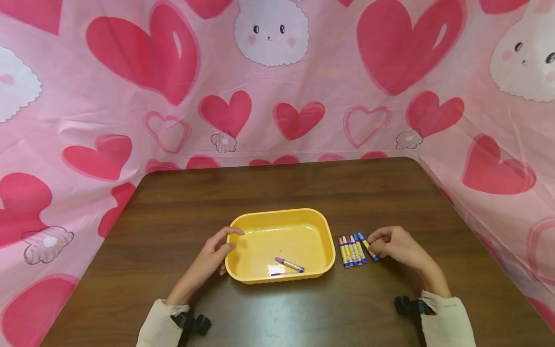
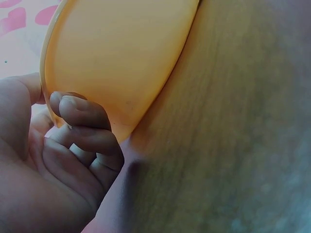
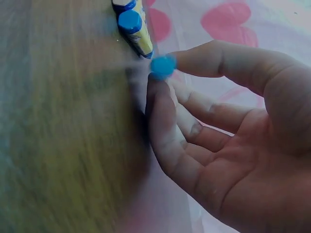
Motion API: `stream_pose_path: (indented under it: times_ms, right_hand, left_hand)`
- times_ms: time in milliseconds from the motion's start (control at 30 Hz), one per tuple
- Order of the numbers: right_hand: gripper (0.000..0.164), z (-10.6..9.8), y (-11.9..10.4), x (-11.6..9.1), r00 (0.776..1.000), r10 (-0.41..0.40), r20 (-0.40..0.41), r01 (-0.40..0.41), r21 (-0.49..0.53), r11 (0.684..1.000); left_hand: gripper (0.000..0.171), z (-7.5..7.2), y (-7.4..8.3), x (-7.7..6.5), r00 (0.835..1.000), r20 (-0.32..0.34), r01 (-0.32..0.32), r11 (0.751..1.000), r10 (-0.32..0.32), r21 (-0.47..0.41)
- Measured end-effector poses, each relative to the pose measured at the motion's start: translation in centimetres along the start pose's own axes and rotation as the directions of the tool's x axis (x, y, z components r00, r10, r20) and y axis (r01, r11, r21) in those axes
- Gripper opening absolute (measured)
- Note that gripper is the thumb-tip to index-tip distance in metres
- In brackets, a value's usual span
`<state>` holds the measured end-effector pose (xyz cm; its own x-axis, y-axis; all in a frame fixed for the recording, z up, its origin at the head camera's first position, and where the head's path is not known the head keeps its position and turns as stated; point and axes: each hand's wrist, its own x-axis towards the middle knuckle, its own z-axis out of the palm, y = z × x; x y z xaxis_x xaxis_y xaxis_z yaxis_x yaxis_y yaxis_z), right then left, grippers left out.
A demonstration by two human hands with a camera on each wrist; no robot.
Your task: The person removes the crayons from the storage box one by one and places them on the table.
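A yellow plastic tray [image 1: 279,279] stands on the table, and my left hand [image 1: 215,251] grips its left end. In the left wrist view, fingers [image 2: 80,111] curl against the outside of the tray wall [image 2: 121,53] while a digit reaches the rim. Inside the tray lies a purple-pink crayon [image 1: 289,264] with a blue and yellow wrapper. Right of it, my right hand [image 1: 399,246] pinches a blue crayon [image 1: 367,246] between thumb and forefinger, its blue end [image 3: 163,66] showing. That crayon slants beside a row of several crayons [image 1: 351,250] in yellow and blue wrappers.
The brown wooden table [image 1: 277,188] carries the tray and crayons. Behind and at both sides hangs a pink cloth [image 1: 269,86] printed with hearts and rabbit faces. A black wrist camera [image 1: 407,305] sits by the right cuff, with another [image 1: 192,323] on the left.
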<state>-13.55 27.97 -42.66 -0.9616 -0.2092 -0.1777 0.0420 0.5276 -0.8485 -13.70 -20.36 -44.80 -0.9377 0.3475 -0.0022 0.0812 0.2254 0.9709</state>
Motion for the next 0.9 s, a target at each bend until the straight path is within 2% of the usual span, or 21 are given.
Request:
stream_pose_path:
  times_ms: [100,367,900]
  right_hand:
    - [0.024,0.3,-0.3,0.1,1.0,-0.005,-0.015,0.004,-0.04,0.999]
    - [0.02,0.9,-0.7,0.6,0.999,-0.037,-0.028,0.034,-0.094,0.995]
    - [0.026,1.2,-0.4,0.3,0.997,-0.014,-0.078,0.004,-0.129,0.992]
  left_hand:
    - [0.027,-0.1,0.0,-0.1,1.0,-0.011,-0.006,1.0,0.006,0.0]
    - [0.028,-0.2,0.2,-0.3,0.999,-0.025,0.027,1.0,-0.027,0.012]
    - [0.028,0.0,-0.1,0.0,1.0,0.007,-0.015,1.0,0.015,-0.012]
